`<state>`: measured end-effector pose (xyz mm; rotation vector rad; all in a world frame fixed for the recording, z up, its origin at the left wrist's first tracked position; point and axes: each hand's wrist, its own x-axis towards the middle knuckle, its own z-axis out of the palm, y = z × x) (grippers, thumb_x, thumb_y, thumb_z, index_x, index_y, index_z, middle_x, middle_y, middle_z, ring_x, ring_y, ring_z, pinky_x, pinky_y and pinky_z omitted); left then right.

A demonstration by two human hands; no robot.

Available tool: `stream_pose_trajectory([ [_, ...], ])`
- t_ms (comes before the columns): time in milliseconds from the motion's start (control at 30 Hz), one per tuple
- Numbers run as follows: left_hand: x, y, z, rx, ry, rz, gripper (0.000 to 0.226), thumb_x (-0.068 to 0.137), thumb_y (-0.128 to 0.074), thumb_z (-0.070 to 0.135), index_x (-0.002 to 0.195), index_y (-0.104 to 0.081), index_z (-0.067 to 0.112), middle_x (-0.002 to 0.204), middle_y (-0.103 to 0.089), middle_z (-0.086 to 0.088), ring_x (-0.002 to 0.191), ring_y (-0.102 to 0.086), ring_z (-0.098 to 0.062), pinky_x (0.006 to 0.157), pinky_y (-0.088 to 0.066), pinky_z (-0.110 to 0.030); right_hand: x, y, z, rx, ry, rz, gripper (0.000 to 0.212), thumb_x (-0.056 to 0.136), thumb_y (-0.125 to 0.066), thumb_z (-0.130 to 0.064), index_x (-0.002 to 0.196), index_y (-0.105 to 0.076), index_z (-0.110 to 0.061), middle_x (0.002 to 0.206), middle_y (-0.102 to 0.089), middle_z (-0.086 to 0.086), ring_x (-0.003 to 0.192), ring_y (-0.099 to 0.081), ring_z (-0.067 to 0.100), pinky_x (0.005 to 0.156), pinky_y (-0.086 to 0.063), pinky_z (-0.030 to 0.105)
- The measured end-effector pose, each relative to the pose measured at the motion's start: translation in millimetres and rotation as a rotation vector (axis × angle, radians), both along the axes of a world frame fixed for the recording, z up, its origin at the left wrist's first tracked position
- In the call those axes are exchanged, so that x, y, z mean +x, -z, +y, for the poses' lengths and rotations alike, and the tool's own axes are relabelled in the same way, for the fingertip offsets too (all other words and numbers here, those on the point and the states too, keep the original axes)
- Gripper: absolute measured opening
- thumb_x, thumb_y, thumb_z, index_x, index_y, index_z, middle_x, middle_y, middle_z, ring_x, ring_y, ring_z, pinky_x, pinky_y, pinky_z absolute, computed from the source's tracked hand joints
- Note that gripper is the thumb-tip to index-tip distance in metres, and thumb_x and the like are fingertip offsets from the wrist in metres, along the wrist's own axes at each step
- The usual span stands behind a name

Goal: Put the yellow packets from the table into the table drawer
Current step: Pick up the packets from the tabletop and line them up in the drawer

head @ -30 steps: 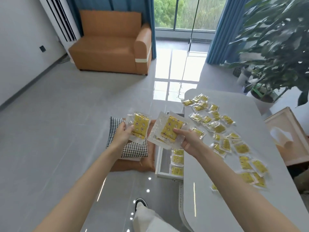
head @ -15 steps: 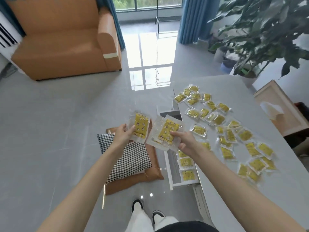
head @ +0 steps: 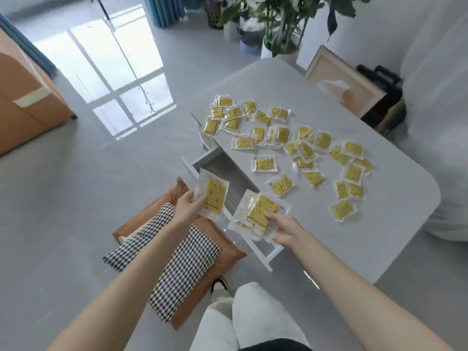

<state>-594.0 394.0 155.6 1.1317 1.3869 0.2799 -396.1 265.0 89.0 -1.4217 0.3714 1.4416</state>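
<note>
My left hand grips one yellow packet upright, just left of the open drawer. A small stack of yellow packets is pinched in my right hand, and it hangs over the drawer's near half. The drawer sticks out from the left side of the grey table. Its far part shows a bare grey bottom; the near part is hidden by the packets I hold. Several more yellow packets lie scattered across the tabletop.
A houndstooth cushion lies on a brown cushion on the floor left of the drawer. My legs stand below. An orange sofa is far left, a potted plant and a wooden frame behind the table.
The view has swung right and down, so the table now lies ahead. Both hands have come lower toward the drawer, still holding their packets.
</note>
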Motion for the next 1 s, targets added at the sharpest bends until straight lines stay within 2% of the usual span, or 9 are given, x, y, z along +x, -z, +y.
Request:
stream_pose_trajectory([
  [67,10.0,17.1,11.1,-0.028,0.051,0.03,0.023,0.094,-0.057,0.019,0.114,-0.058,0.008,0.111,-0.067,-0.011,0.098,-0.065,-0.025,0.085,-0.054,-0.035,-0.5,22.3,-9.6,-0.081,0.06,0.029,0.016,0.088,-0.058,0.009,0.093,-0.063,-0.005,0.07,-0.073,0.012,0.056,-0.071,0.021,0.047,-0.058,0.034],
  [100,14.8,27.8,16.0,-0.038,0.073,0.045,0.02,0.094,-0.057,0.02,0.111,-0.058,0.01,0.111,-0.067,-0.012,0.1,-0.065,-0.026,0.089,-0.054,-0.038,-1.3,32.7,-12.8,-0.11,0.1,0.042,0.015,0.087,-0.058,0.008,0.09,-0.064,-0.005,0.067,-0.073,0.011,0.056,-0.071,0.02,0.052,-0.059,0.036],
  [167,22.3,45.9,23.2,-0.059,0.097,0.075,0.015,0.094,-0.057,0.019,0.107,-0.058,0.012,0.111,-0.067,-0.012,0.101,-0.065,-0.027,0.092,-0.053,-0.042,-4.3,50.7,-17.8,-0.147,0.142,0.031,0.015,0.084,-0.064,0.005,0.095,-0.066,-0.006,0.082,-0.075,0.012,0.074,-0.073,0.023,0.084,-0.057,0.046],
  [233,32.7,75.1,32.4,-0.068,0.112,0.107,0.014,0.093,-0.057,0.018,0.105,-0.059,0.011,0.109,-0.068,-0.014,0.1,-0.066,-0.028,0.092,-0.053,-0.043,-0.2,79.0,-17.4,-0.21,0.206,0.003,0.032,0.081,-0.069,0.002,0.112,-0.065,-0.003,0.104,-0.072,0.016,0.098,-0.069,0.028,0.1,-0.046,0.052],
  [433,61.7,174.7,49.0,-0.07,0.196,0.197,0.022,0.092,-0.058,0.024,0.108,-0.057,0.009,0.107,-0.066,-0.011,0.098,-0.065,-0.027,0.089,-0.054,-0.043,12.0,171.4,-12.3,-0.331,0.414,0.043,0.051,0.078,-0.074,0.0,0.126,-0.056,-0.005,0.115,-0.067,0.016,0.098,-0.068,0.027,0.083,-0.058,0.041],
  [667,115.6,315.2,73.7,-0.037,0.271,0.238,0.041,0.093,-0.056,0.028,0.129,-0.053,0.009,0.119,-0.064,-0.008,0.105,-0.064,-0.025,0.092,-0.052,-0.041,29.6,296.5,17.1,-0.396,0.502,0.032,0.06,0.072,-0.08,-0.003,0.126,-0.055,-0.006,0.12,-0.063,0.016,0.107,-0.063,0.03,0.095,-0.052,0.046],
  [833,146.6,396.1,91.3,-0.066,0.315,0.264,0.045,0.091,-0.057,0.027,0.132,-0.051,0.01,0.123,-0.062,-0.006,0.108,-0.062,-0.022,0.095,-0.052,-0.041,42.9,361.8,42.4,-0.368,0.504,0.058,0.04,0.079,-0.076,-0.009,0.117,-0.062,-0.01,0.113,-0.067,0.012,0.091,-0.068,0.026,0.071,-0.059,0.038],
  [933,160.4,431.1,99.3,-0.072,0.312,0.264,0.046,0.091,-0.058,0.026,0.133,-0.051,0.013,0.126,-0.061,-0.006,0.106,-0.063,-0.023,0.091,-0.054,-0.04,49.6,384.6,54.8,-0.359,0.487,0.045,0.041,0.077,-0.078,-0.015,0.115,-0.062,-0.015,0.118,-0.065,0.008,0.102,-0.064,0.024,0.091,-0.054,0.039],
  [1000,168.9,450.8,105.1,-0.056,0.313,0.275,0.045,0.091,-0.058,0.025,0.134,-0.051,0.014,0.126,-0.061,-0.005,0.103,-0.063,-0.02,0.088,-0.054,-0.035,54.5,398.1,63.8,-0.346,0.506,0.023,0.043,0.08,-0.076,-0.013,0.119,-0.059,-0.014,0.116,-0.063,0.007,0.1,-0.062,0.023,0.092,-0.051,0.035],
])
